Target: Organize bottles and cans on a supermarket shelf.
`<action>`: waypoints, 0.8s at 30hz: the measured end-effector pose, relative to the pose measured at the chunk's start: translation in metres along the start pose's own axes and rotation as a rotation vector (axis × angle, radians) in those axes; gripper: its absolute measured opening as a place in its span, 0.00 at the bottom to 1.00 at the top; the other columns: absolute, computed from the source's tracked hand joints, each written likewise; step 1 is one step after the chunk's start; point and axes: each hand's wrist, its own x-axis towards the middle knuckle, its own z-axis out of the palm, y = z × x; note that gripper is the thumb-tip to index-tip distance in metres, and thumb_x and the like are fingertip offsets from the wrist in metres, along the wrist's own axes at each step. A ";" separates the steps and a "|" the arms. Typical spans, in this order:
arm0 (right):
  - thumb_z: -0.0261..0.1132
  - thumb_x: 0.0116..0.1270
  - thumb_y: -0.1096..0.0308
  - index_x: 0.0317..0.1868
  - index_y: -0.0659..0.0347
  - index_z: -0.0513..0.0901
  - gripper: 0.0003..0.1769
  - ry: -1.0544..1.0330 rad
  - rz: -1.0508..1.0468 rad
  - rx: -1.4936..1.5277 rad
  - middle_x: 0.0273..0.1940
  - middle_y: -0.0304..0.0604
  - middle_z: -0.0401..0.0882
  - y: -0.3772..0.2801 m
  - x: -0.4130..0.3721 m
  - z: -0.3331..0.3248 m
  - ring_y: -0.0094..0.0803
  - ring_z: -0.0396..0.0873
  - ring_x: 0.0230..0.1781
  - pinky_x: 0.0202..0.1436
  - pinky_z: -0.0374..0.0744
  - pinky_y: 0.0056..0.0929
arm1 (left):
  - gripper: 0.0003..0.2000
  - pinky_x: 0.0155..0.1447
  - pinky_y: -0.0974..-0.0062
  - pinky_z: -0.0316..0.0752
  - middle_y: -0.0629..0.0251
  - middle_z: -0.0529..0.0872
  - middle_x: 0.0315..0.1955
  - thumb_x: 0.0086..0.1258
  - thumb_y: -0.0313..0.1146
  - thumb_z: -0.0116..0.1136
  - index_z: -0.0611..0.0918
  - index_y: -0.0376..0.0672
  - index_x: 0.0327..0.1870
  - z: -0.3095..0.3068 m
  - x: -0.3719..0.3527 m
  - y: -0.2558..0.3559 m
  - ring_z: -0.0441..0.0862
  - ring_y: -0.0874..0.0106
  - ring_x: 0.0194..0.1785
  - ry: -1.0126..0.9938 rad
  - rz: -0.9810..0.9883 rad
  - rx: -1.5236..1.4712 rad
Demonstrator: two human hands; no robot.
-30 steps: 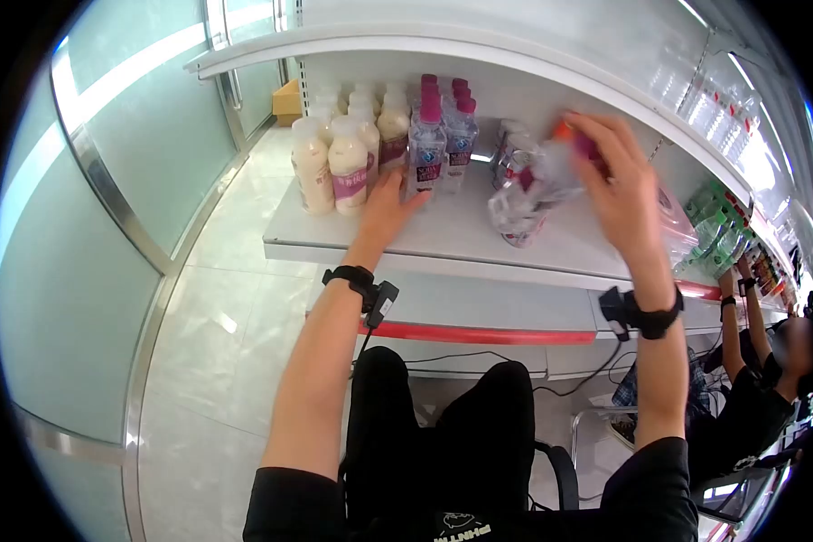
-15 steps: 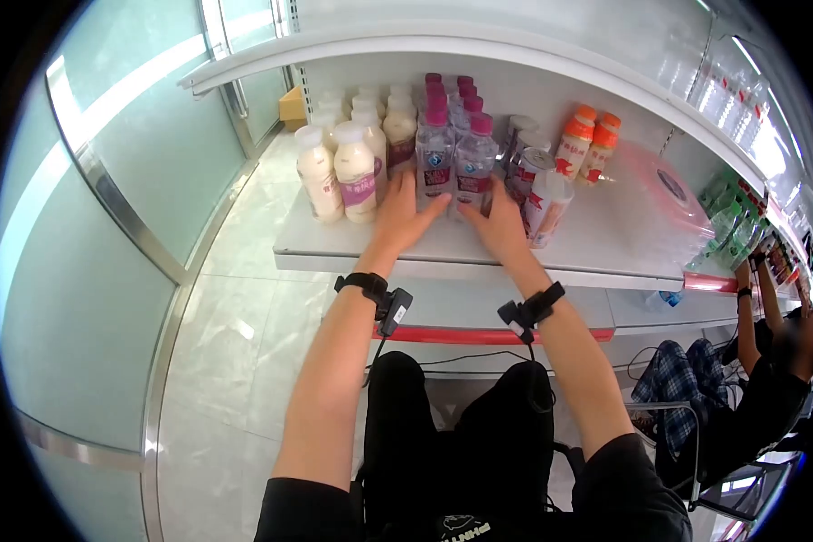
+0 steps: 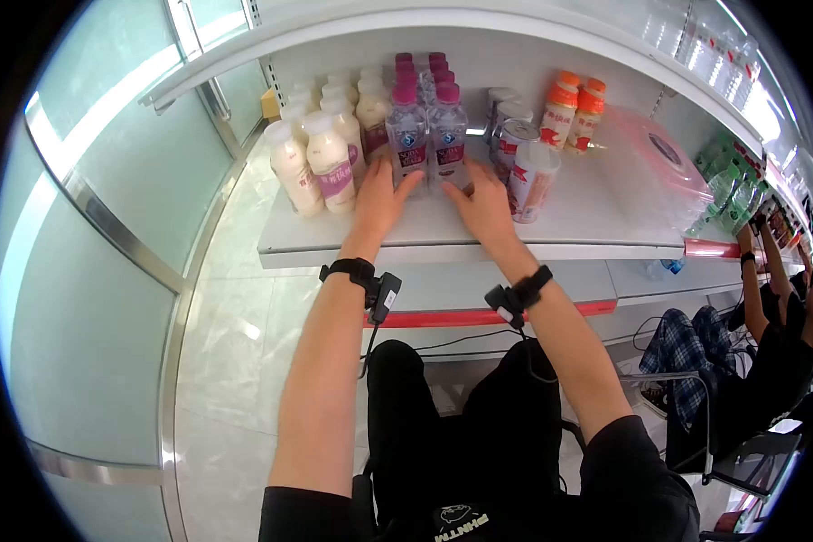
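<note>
On the white shelf (image 3: 587,212), two rows of clear plastic bottles with magenta caps stand side by side. My left hand (image 3: 379,200) is at the lower left of the front left bottle (image 3: 407,135), fingers stretched along its side and thumb pointing across its base. Mirroring it, my right hand (image 3: 484,206) has its fingers at the lower right side of the front right bottle (image 3: 447,135), thumb spread inward. Both bottles are upright, and their fronts line up. Left of them are cream-coloured milk drink bottles (image 3: 331,163), several deep; to the right, a row of cans (image 3: 532,185).
Two orange-capped bottles (image 3: 558,113) stand behind the cans, with a stack of clear pink-edged plastic containers (image 3: 655,167) further right. An upper shelf (image 3: 379,29) overhangs the bottles. A seated person (image 3: 750,361) works at the far right. Glass doors (image 3: 108,271) are on the left.
The front right magenta-capped bottle has moved back, level with its left neighbour. My hands stay at the two bottles' outer sides. The view has shifted slightly.
</note>
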 end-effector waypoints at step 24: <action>0.79 0.53 0.64 0.45 0.66 0.76 0.26 0.227 0.200 0.052 0.34 0.50 0.79 0.029 -0.021 -0.038 0.46 0.81 0.35 0.40 0.79 0.41 | 0.36 0.59 0.61 0.73 0.42 0.85 0.47 0.72 0.62 0.51 0.76 0.33 0.61 -0.017 0.002 0.014 0.82 0.48 0.54 -0.108 -0.198 -0.221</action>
